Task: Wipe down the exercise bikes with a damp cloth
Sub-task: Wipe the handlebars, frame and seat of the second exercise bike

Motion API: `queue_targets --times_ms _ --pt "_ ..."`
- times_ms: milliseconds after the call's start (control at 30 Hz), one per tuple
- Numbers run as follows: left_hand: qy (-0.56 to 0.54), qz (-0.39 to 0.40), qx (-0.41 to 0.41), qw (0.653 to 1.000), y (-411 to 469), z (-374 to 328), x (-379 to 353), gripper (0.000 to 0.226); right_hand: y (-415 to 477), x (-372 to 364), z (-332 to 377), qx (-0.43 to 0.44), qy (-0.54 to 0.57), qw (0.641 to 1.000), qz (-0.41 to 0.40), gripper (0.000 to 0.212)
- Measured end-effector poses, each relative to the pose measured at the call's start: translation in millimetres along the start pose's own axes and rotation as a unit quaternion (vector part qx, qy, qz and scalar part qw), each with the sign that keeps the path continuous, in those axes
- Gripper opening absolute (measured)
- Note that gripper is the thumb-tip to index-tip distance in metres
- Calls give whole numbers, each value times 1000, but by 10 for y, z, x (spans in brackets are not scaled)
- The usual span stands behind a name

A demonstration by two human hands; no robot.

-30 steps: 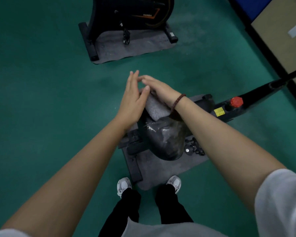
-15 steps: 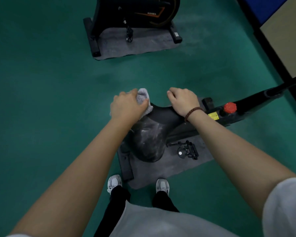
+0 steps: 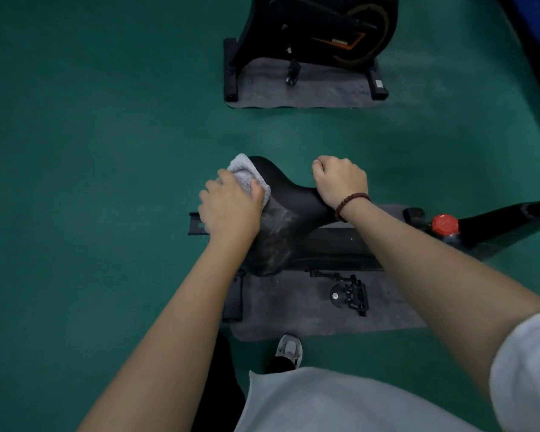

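1. On the saddle [image 3: 289, 194] of the near bike, the left hand [image 3: 231, 210] presses a pale cloth [image 3: 247, 174] against the saddle's left end, fingers curled down over it and holding it bunched.
2. That hold looks chosen so the palm can bear down on the cloth while rubbing; only the cloth's far edge shows past the knuckles.
3. Right of the cloth, the right hand [image 3: 340, 180] is closed in a loose fist over the saddle's far edge, near its narrow waist; it holds no cloth.
4. Its job seems to be bracing the saddle so it does not swing under the wiping pressure.
5. Nearer the person than the cloth, the saddle's surface shows grey streaks, dust or damp smears; which one is hard to tell in this dim light.
6. Below the saddle a pedal [image 3: 349, 296] hangs over a grey mat [image 3: 293, 310], and right of the saddle sits a red knob [image 3: 445, 224] on the frame.
7. Beyond the saddle stands a second bike [image 3: 321, 29], cut off by the top edge, so its seat and bars cannot be seen.
8. Hidden too: the right fingertips under the saddle edge, the near bike's handlebars past the right border, and one shoe; only one shoe [image 3: 290, 350] shows.
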State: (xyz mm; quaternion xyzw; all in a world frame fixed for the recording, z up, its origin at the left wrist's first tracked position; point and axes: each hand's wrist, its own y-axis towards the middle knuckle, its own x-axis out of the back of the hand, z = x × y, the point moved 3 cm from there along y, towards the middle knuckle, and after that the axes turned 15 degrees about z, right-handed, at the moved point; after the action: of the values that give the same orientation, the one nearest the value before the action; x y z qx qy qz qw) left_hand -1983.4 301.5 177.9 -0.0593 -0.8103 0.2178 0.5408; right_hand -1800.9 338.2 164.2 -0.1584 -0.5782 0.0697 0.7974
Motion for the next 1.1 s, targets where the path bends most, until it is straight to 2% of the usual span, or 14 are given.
queue_targets --times_ms 233,600,900,1000,1100 --pt "-57 -20 22 998 -390 141 -185 63 10 -8 -7 13 9 1000 0 33" --pt "-148 -37 53 987 -782 223 -487 61 -4 -14 12 16 -6 1000 -10 33" --pt "-256 -6 56 965 -1106 243 -917 66 -92 -6 20 40 -5 999 -21 34" --pt "-252 24 48 966 -1136 303 -1020 61 -133 4 7 52 3 998 -23 34" --pt "-223 52 49 972 -1132 483 -1006 44 -211 1 17 82 -7 996 -21 32"
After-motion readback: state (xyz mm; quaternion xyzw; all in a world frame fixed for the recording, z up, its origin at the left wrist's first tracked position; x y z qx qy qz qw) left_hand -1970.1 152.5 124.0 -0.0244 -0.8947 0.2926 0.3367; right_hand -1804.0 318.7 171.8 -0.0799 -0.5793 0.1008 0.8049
